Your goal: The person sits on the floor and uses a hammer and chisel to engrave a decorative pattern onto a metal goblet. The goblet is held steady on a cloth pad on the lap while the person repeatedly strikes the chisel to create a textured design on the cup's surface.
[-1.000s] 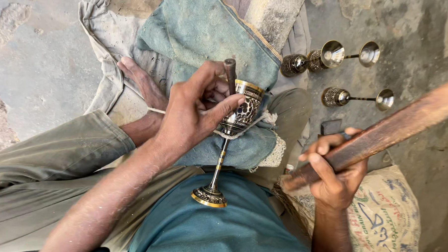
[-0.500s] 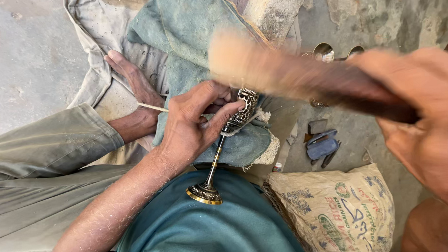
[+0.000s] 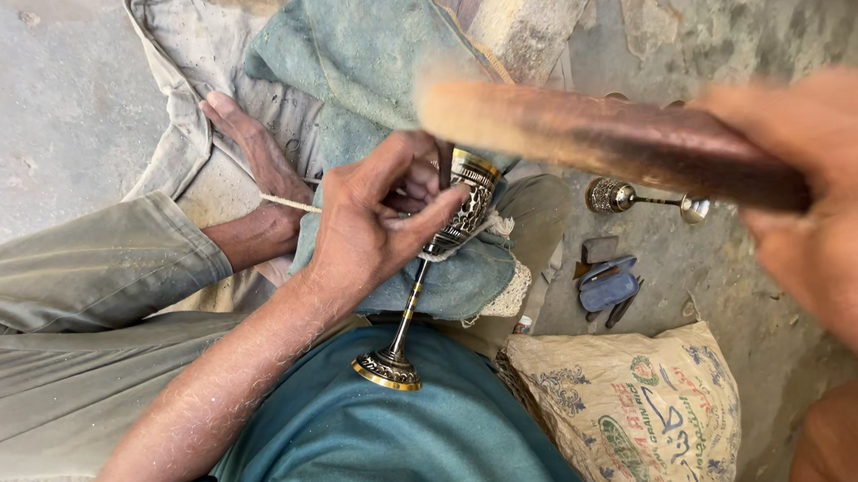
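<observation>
soft, even daylight with faint shadows; the right hand (image 3: 818,208) and wooden stick (image 3: 597,140) smear into motion blur, the rest stays sharp.

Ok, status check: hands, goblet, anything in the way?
Left hand grips engraved brass goblet and a small tool against its cup. Right hand holds wooden mallet raised, blurred. Goblet's base rests against shirt. Nothing between mallet and goblet.

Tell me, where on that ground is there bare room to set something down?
Bare floor lies upper left, bordered by the grey cloth and the trouser leg. Another bare strip runs at upper right, above the lying goblet. It is crowded in the middle: the left hand grips a goblet on the lap, with the sack and small pouch close by.
</observation>
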